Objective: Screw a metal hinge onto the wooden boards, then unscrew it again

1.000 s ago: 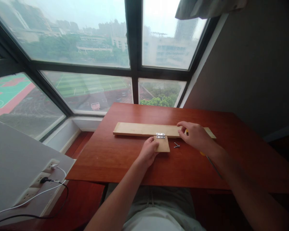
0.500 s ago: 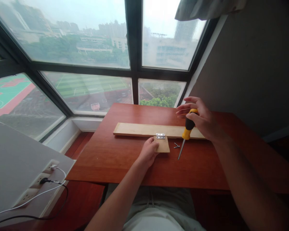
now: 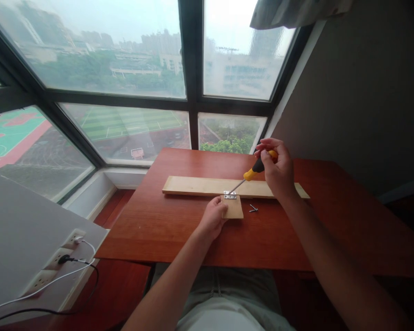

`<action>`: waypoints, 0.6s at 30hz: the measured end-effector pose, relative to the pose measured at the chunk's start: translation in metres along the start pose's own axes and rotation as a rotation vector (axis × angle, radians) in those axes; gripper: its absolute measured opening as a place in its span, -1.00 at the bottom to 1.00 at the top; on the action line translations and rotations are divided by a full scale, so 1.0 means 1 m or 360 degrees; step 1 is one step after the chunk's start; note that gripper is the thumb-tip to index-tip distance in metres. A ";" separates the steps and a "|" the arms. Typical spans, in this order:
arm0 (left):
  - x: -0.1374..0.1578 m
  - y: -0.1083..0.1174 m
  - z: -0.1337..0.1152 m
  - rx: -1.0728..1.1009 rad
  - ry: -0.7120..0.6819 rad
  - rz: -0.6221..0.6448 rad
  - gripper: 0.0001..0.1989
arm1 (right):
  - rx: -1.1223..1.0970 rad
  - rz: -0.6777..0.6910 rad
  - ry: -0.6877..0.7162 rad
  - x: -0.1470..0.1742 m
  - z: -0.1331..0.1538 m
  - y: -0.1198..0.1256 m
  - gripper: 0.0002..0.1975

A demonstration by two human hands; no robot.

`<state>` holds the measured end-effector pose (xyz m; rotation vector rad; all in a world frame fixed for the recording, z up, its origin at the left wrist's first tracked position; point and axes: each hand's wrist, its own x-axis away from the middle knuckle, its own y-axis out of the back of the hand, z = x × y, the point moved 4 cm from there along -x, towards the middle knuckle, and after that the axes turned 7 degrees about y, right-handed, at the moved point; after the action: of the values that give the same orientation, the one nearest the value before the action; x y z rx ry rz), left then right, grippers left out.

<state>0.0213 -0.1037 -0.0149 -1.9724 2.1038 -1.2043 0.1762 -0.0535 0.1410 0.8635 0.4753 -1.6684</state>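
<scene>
My left hand [image 3: 215, 216] grips the left edge of a small square wooden piece [image 3: 233, 209], thumb on top. A silver hinge [image 3: 230, 195] lies across that piece and the front edge of a long pale wooden board [image 3: 193, 185]. In my right hand [image 3: 278, 165] is a yellow and black screwdriver [image 3: 253, 172], slanting down to the left. Its tip is at the hinge; whether it sits in a screw is too small to tell. A few loose screws [image 3: 253, 208] lie on the table just right of the small piece.
The reddish-brown wooden table [image 3: 152, 234] carries all of this. Beyond it stand large windows with a dark frame [image 3: 193, 105]. At the lower left, wall sockets [image 3: 58, 258] hold plugs with a white and a black cable. A grey wall rises on the right.
My right hand has moved left and tilted the screwdriver, bringing its tip from above the table by the screws to the hinge. My left hand and the wood have stayed put.
</scene>
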 end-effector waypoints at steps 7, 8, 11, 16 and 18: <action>-0.002 0.001 0.001 -0.0015 -0.0002 0.0010 -0.66 | 0.0057 0.0035 0.0104 -0.003 -0.004 -0.016 -0.81; -0.002 0.002 0.002 -0.0018 -0.0008 0.0005 -0.66 | 0.0065 0.0039 0.0109 -0.002 -0.005 -0.017 -0.81; 0.000 0.001 0.004 -0.0043 -0.0029 0.0007 -0.65 | 0.0095 0.0055 0.0116 -0.002 -0.006 -0.018 -0.80; 0.005 0.006 0.000 -0.0266 -0.0172 0.0020 -0.70 | 0.0176 0.0166 0.0136 -0.004 -0.003 -0.022 -0.79; 0.005 0.012 -0.005 -0.0427 -0.0292 0.0002 -0.71 | 0.0209 0.0230 0.0180 -0.006 0.001 -0.025 -0.78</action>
<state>0.0081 -0.1071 -0.0153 -2.0884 2.2686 -0.7382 0.1529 -0.0433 0.1428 1.0684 0.3742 -1.5366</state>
